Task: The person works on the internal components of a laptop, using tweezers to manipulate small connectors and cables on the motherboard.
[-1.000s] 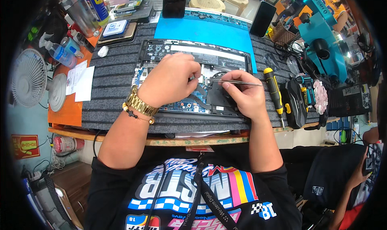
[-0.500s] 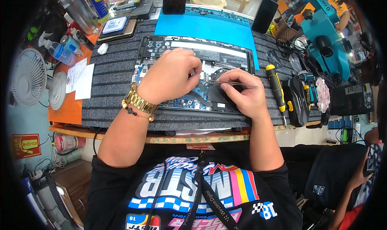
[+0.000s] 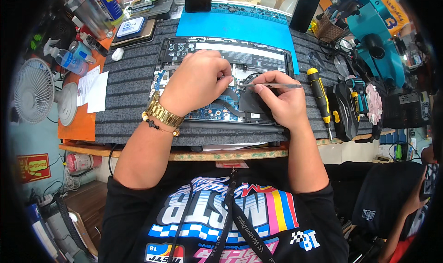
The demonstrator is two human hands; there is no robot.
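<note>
An opened laptop base (image 3: pixel 253 118) lies in front of me, showing a black battery (image 3: pixel 249 58), a fan and a blue circuit board (image 3: pixel 213 113). My right hand (image 3: pixel 287 104) pinches metal tweezers (image 3: pixel 279 86) between thumb and fingers. They lie nearly level, their tips pointing left to the middle of the board, close to my left fingertips. My left hand (image 3: pixel 196 80) rests over the left part of the laptop with curled fingers, thumb and forefinger close together by the tweezer tips. Whatever it may hold is too small or hidden to name.
A yellow-black screwdriver (image 3: pixel 318 97) and a black tool (image 3: pixel 344 110) lie right of the laptop. Behind it is a blue mat (image 3: pixel 230 28). A teal microscope (image 3: pixel 374 41) stands far right. A white fan (image 3: pixel 34 90), spray bottle (image 3: pixel 69 61) and papers (image 3: pixel 98 92) are left.
The tweezers have rolled and levelled in my right hand, so a broad side shows instead of two separate arms. My left hand stays almost in place; the whole view has shifted slightly.
</note>
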